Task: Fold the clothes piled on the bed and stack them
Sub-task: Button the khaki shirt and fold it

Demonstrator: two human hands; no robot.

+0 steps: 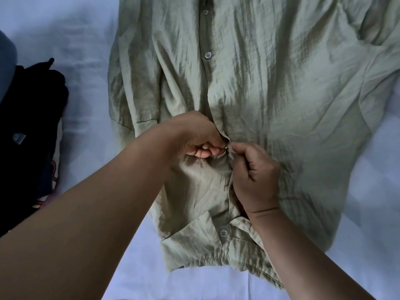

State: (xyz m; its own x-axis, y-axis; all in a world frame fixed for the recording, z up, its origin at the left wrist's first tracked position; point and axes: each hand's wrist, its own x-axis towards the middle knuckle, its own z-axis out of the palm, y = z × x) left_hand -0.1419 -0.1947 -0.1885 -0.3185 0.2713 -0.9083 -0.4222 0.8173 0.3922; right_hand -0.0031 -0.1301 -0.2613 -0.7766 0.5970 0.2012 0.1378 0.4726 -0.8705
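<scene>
Our left hand [195,135] and right hand [253,169] pinch the green shirt [270,87] placket.
We judge we're buttoning; folding comes next.

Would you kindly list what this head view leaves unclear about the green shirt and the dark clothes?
- Green shirt: hem and right sleeve cut off by the frame edges.
- Button at the placket: mostly hidden between left hand and right hand.
- Dark clothes: too dark to tell how many.

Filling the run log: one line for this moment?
step: buttoning green shirt | left hand: pinches placket | right hand: pinches placket | folded: no
</scene>
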